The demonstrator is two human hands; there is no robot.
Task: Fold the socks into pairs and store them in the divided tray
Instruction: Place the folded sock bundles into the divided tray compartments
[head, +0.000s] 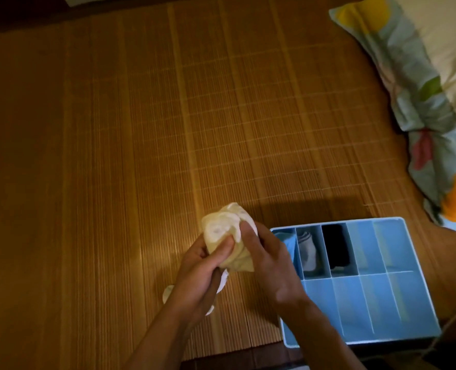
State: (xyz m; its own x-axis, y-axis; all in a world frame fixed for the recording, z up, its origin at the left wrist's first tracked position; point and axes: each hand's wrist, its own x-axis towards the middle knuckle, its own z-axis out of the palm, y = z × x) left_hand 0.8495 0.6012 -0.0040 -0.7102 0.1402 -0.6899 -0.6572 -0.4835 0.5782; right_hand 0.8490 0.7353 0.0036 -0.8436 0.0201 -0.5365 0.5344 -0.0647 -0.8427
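Just above the bamboo mat (141, 129), a little left of the tray, the cream sock bundle (228, 236) is held up in both hands, clear of the surface. It looks half rolled, with the cuff end puckered at the top and loose fabric hanging toward the palms. The left hand (205, 268) is curled round the lower part from underneath, thumb pressed into the front of the roll. The right hand (269, 263) has its fingers bent onto the right side and pinches the fabric near the cuff. Handling, as a judgement: light, soft and limp, it won't slip or break, but the roll will spring open if let go, so the best hold is on the cuff edge, with the body of the roll kept squeezed. The divided tray (355, 303) sits just right of the hands on the mat. In its far row, the left cell holds a blue sock (288, 241), the next a white-grey pair (308, 252), the third a black pair (336, 249), and the other cells show bare floor. The fourth far cell looks like the likely drop. Something white (168, 291) lies on the mat under the left wrist, possibly another sock, hard to tell. A patterned pillow (422, 102) lies far right.
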